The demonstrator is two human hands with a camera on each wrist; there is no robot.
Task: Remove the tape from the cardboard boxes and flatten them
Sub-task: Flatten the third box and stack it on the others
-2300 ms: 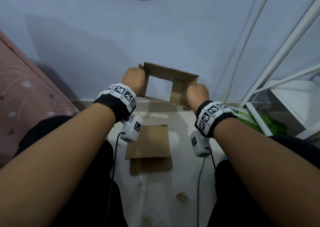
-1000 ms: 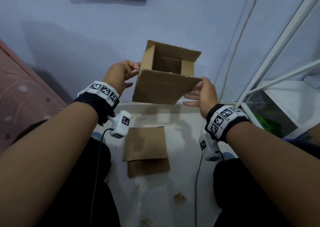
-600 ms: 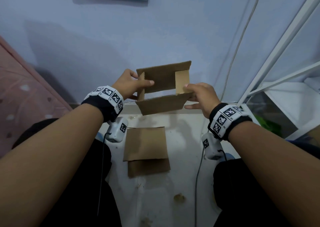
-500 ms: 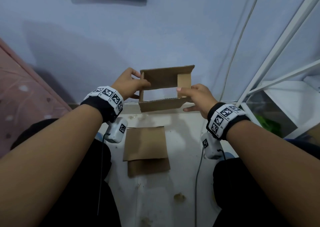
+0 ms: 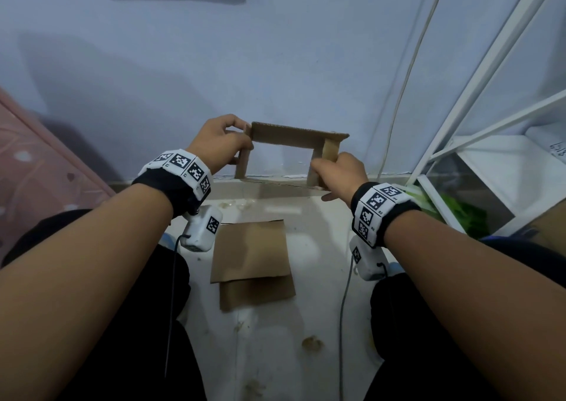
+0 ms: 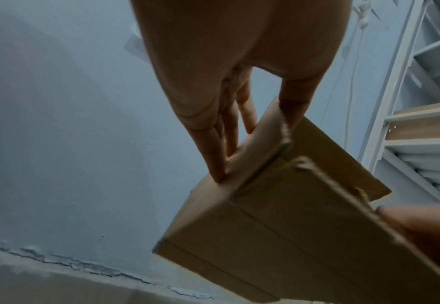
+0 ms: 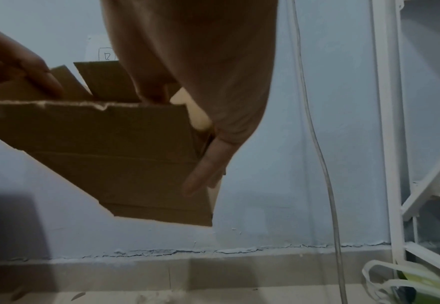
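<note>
Since half a second ago, both hands have lowered the cardboard box (image 5: 298,139) slightly and tipped it so its open ends face the camera, wall visible straight through. Left hand (image 5: 219,143) pinches the box's left edge, thumb on one side of the panel and fingers (image 6: 214,144) on the other. Right hand (image 5: 338,174) clamps the right side wall, fingers (image 7: 200,174) laid down the outer face. Box hangs in the air between the two hands, above the floor (image 5: 269,333) and near the blue wall (image 5: 275,64). Two flattened cardboard pieces (image 5: 251,256) lie overlapped on the floor below, between the person's knees. White shelf frame (image 5: 477,100) stands at the right with something green (image 5: 459,214) at its base; a cable (image 5: 410,73) runs down the wall. Tape is not discernible on the box.
</note>
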